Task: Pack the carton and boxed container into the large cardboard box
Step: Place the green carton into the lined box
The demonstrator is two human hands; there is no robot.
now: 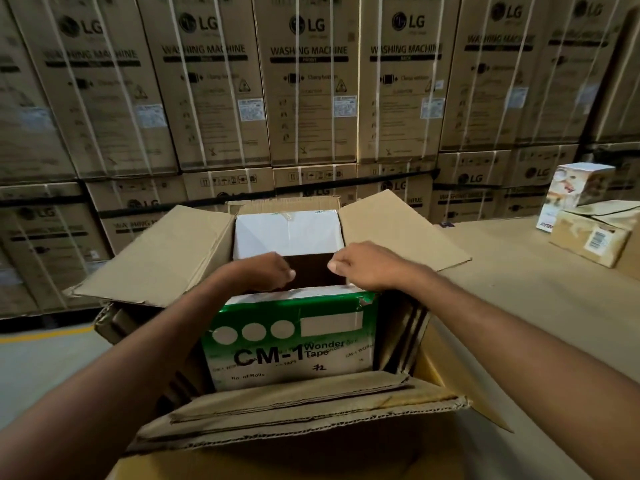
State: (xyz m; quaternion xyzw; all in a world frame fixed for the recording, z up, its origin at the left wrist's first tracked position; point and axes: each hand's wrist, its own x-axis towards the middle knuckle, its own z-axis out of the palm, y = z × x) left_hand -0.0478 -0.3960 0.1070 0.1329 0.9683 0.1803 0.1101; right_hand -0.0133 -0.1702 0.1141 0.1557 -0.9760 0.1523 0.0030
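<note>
Cardboard everywhere: big box point(398, 233) sits open on a brown cardboard-covered surface point(519, 271), all 4 flaps folded outward. Green and white carton point(291, 344), printed "CM-1 Wonder Tape", stands inside w/ its near face upright and its top flaps open. Left hand point(266, 271) and right hand point(363, 268) meet over the carton's dark opening; fingers of both are curled tight, but can't tell what, if anything, they pinch. Carton's near right corner is torn. Little room at the sides: narrow gaps between carton walls and box walls, wider on the right. Near flap is creased and ragged. Small printed box point(578, 185) rests on a flat brown parcel point(588, 240) far right, well apart from the box. Behind, stacked washing-machine cartons point(308, 81) fill the wall. Grey floor w/ yellow line at left.
</note>
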